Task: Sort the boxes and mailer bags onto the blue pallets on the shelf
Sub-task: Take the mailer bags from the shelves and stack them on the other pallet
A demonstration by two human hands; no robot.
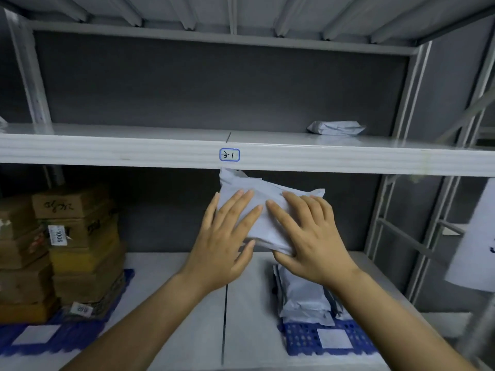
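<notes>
A white mailer bag [263, 195] is held in the air in front of the lower shelf level, between both hands. My left hand [225, 236] holds its left side, fingers spread over the top and thumb under the near edge. My right hand [310, 236] holds the right side the same way. Below it, several white mailer bags [302, 295] lie stacked on a blue pallet [300, 341] at the right. At the left, brown cardboard boxes [77, 245] are stacked on another blue pallet [80, 330].
One more white mailer bag [336, 128] lies on the upper shelf [134, 148], whose front edge carries a label "3-1" [229, 155]. Grey shelf uprights [401, 210] stand at the right, and a white sheet [476, 236] hangs at the far right.
</notes>
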